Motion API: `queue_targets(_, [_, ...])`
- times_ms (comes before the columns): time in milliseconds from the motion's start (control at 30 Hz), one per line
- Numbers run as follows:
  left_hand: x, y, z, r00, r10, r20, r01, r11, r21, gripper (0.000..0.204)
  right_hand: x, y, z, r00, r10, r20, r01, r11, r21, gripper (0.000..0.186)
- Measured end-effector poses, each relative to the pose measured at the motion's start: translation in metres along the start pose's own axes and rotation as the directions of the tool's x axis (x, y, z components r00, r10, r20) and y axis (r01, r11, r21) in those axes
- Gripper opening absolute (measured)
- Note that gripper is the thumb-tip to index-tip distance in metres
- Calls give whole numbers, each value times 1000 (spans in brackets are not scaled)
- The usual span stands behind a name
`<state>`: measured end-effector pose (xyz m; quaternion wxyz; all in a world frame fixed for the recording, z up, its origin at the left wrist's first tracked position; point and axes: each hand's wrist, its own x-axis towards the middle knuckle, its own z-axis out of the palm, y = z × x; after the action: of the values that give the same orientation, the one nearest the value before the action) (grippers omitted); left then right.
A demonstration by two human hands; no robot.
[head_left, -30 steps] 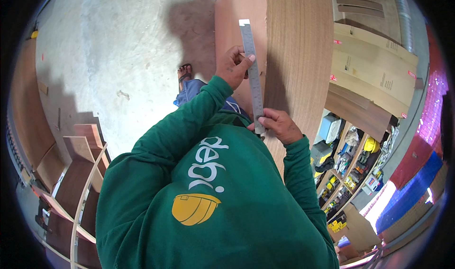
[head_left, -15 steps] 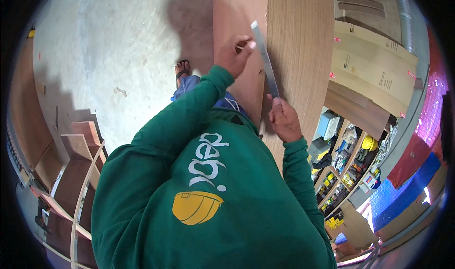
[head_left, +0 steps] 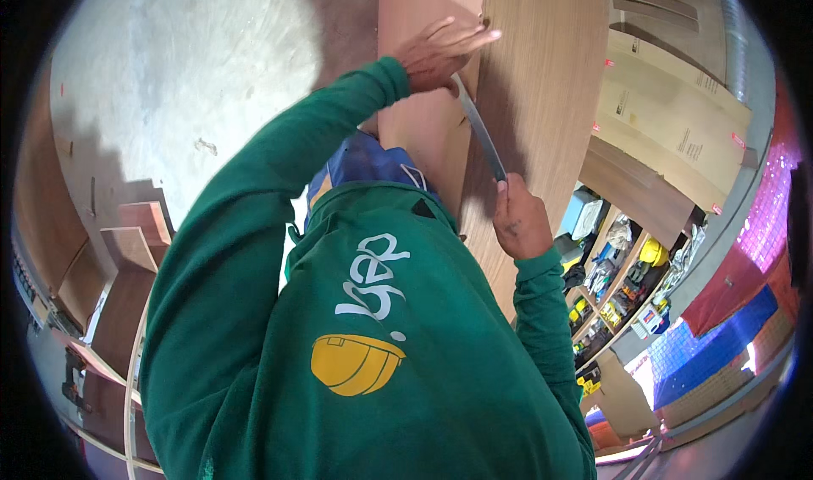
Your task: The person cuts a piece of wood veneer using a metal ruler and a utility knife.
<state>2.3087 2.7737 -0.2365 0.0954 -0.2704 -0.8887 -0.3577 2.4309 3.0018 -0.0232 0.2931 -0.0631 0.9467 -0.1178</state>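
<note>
A: Item one, and its place?
B: Ruler (head_left: 483, 135), metal, slim. Sits aslant in front of you at the panel (head_left: 542, 82): near end over the brown face, far end by the seam with the pink face (head_left: 423, 141). Shows nearly edge-on; whether it touches the wood, cannot tell.

A: Your hands?
B: Right hand (head_left: 522, 219): closed round the ruler's near end, thumb uppermost. Left hand (head_left: 436, 57): open, fingers stretched across the seam, close by the far end. No grip seen there; contact, cannot tell.

A: Handling notes?
B: Judgement only. A one-ended hold probably lets the far end swing, so keep your right grip firm and your wrist quiet. Should the tip waver, steady it with your left fingertips, clear of the thin edge. Turn the broad side toward you for reading. Against the wood, seat it flat and line it up by the seam, pressing evenly so it does not bow.

A: Surroundings?
B: Right of the panel: cardboard (head_left: 677, 112), flat. Nearer you: yellow helmet (head_left: 654, 252), among shelved tools. Left: floor (head_left: 212, 74), concrete, partly shadowed.
</note>
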Motion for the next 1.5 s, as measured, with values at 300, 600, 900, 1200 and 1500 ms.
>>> queue_targets(300, [72,-1,-2,780,382,496,-508,849,144,105,3,8,16,995,99,32,-97,993,-71,21])
queue_targets(600, [68,-21,12,776,459,434,-530,846,52,118,24,-16,18,962,240,129,-225,967,-115,21])
queue_targets(900, [72,-15,2,780,417,467,-482,876,23,112,34,-24,-4,955,253,156,-219,953,-209,19])
queue_targets(1200, [65,-39,27,750,527,399,-596,800,64,130,42,-18,5,894,335,297,-302,941,-153,22])
queue_targets(1500, [69,-45,17,712,520,472,-639,758,131,115,37,-10,32,934,284,215,-292,956,9,25])
